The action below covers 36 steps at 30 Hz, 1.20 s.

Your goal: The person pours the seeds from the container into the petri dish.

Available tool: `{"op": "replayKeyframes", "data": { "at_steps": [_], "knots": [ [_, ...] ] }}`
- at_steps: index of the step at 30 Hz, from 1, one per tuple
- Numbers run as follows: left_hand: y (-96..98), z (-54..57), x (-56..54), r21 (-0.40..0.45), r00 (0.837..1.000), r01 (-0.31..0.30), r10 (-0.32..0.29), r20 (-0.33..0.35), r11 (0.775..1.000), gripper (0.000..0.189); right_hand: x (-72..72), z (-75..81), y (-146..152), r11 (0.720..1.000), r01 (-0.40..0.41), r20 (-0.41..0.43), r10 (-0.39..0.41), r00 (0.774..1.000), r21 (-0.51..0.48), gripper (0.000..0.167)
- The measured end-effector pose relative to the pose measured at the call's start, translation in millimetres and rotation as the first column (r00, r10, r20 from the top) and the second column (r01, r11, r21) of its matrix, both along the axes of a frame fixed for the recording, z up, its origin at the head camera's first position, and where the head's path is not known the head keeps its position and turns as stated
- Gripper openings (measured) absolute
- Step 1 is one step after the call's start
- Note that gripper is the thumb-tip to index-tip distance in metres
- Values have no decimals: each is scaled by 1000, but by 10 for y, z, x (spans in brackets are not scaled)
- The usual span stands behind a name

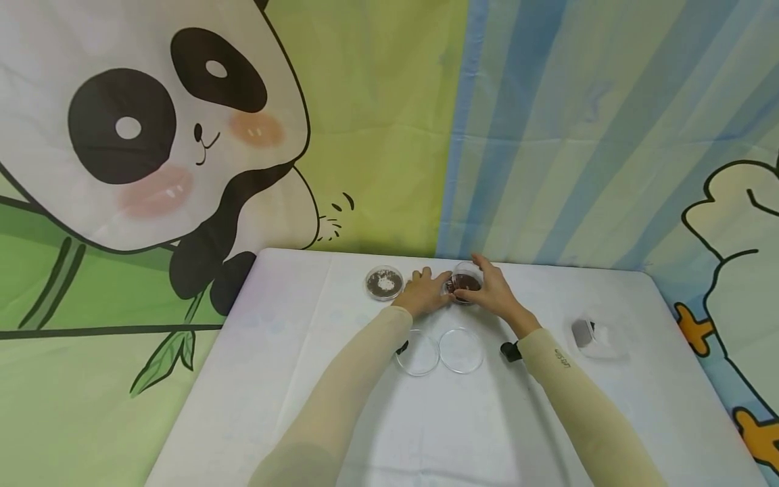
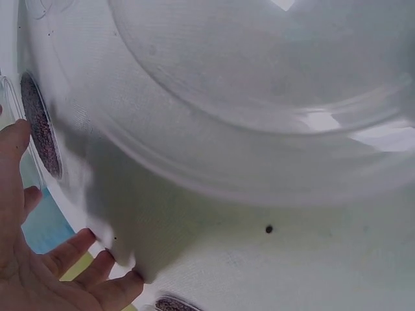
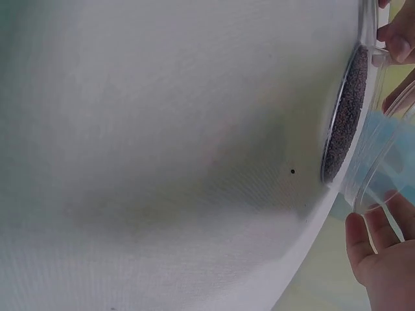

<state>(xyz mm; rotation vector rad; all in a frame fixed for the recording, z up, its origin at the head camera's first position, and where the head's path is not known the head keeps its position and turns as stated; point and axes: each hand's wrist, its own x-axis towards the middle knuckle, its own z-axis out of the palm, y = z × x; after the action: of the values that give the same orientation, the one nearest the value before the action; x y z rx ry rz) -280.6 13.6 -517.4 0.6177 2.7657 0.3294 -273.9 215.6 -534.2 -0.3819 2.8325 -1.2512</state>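
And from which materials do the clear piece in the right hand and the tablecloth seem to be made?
Clear piece: glossy, probably hard plastic, possibly glass; the blue backdrop shows through and its edge shines. Tablecloth: likely woven fabric, matte; fine ribbing shows in the right wrist view.

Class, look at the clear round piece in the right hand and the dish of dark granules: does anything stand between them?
Nothing visible does. The clear round piece, tilted in the right hand, is above the dish of dark granules; the left hand is at the dish's left side.
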Motion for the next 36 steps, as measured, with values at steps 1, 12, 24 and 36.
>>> {"op": "replayKeyframes", "data": {
  "at_steps": [1,12,24,36],
  "knots": [
    [-2,-3,1,1,1000,0,0,-2,1000,64,-2,-3,-4,1000,2,2,-2,1000,3,102],
    [-31,-3,-12,11,1000,1,-1,-2,1000,75,-47,16,-53,995,15,26,-18,999,101,104],
    [-35,-69,-63,-18,1000,21,-21,1,1000,87,-91,18,-137,964,-6,40,-5,999,266,105],
    [-41,-100,-69,-23,1000,23,-23,-6,999,85,-101,1,-157,949,-40,28,33,999,313,104]
  ]
}}
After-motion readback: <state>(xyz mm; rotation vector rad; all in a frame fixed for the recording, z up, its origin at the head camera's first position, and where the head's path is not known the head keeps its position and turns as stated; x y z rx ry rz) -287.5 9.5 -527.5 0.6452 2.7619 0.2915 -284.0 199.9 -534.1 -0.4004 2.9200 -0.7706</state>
